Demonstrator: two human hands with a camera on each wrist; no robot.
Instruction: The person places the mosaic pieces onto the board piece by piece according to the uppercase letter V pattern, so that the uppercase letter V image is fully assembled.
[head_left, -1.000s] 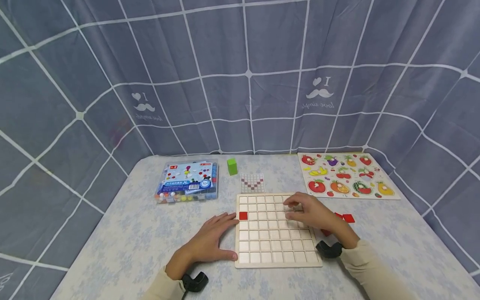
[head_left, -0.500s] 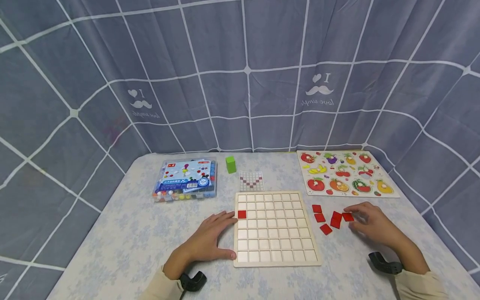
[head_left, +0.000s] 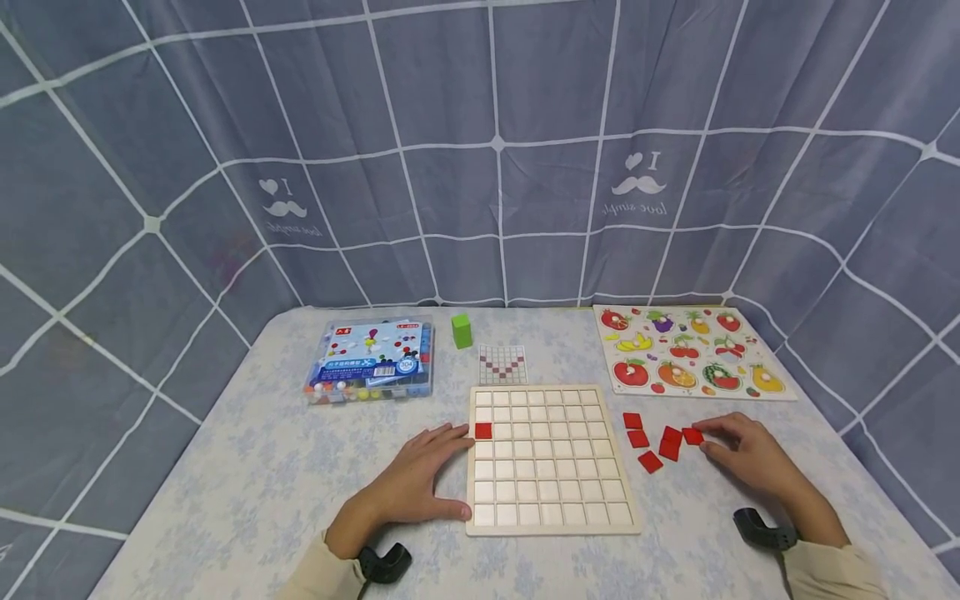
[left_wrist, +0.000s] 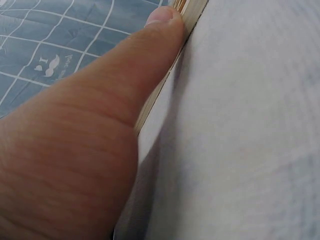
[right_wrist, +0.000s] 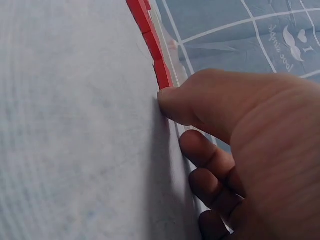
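A wooden grid board [head_left: 555, 529] lies flat on the table, with one red square tile [head_left: 483, 431] in a cell of its left column. Against the board's left edge rests my left hand [head_left: 416, 479], fingers extended and thumb spread; the left wrist view has the thumb [left_wrist: 145, 55] touching the wooden side. To the right of the board, my right hand [head_left: 753, 454] pinches the outermost loose red tile [head_left: 692, 436] between thumb and forefinger, down at table level. In the right wrist view the thumb meets that tile's [right_wrist: 162, 74] edge; the forefinger is hidden there.
Several more red tiles [head_left: 670, 444] lie between board and right hand. Behind the board are a pattern card [head_left: 503, 365], a green block [head_left: 462, 331] and a clear box of molecule-model parts [head_left: 371, 362]. A fruit puzzle board [head_left: 690, 350] lies back right. A grid-patterned curtain [head_left: 480, 208] surrounds the table.
My right hand has moved from over the board rightward to the loose tiles, and its thumb and forefinger have closed on the outermost one. The left hand stays against the board.
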